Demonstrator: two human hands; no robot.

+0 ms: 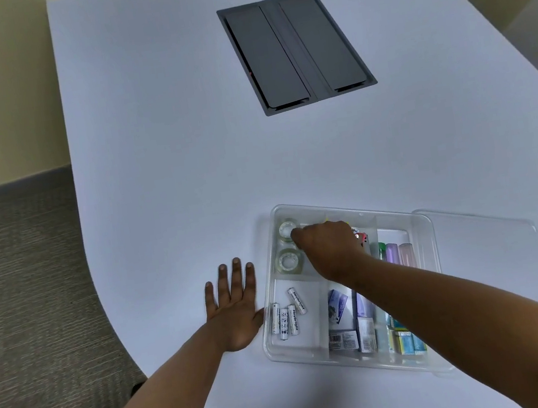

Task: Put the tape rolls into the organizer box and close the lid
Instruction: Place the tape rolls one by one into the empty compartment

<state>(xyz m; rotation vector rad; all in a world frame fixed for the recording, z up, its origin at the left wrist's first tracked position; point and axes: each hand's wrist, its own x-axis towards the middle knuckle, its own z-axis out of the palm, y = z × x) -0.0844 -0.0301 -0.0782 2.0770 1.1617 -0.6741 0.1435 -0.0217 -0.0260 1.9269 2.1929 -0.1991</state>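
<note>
A: Where do we stand with the tape rolls?

B: Two of them sit in the far-left compartment of the organizer box [272, 272]. The far tape roll [287, 229] lies flat, hole up, and our right hand [327, 249] is right at its right edge, fingertips touching or nearly so. The near tape roll [289, 262] lies flat just nearer to us in the same compartment, left of our wrist.

A: Is our grip clamped on the far one?

B: We cannot tell. The fingers curl under the back of the hand, hidden from us.

A: And the left hand [234, 309]?

B: Flat on the surface [171, 183], fingers spread and holding nothing, just beside the box's left wall, likely to steady it.

A: Then the lid?

B: The clear lid [489, 259] lies open to the right of the box, its long edge along the box's right wall. Our right hand is the nearer one, so we judge it should swing the lid leftward over the compartments.

A: Room around us?

B: The white surface is bare apart from a grey cable hatch [296, 51] far off, with carpet [24, 290] to the left.
</note>
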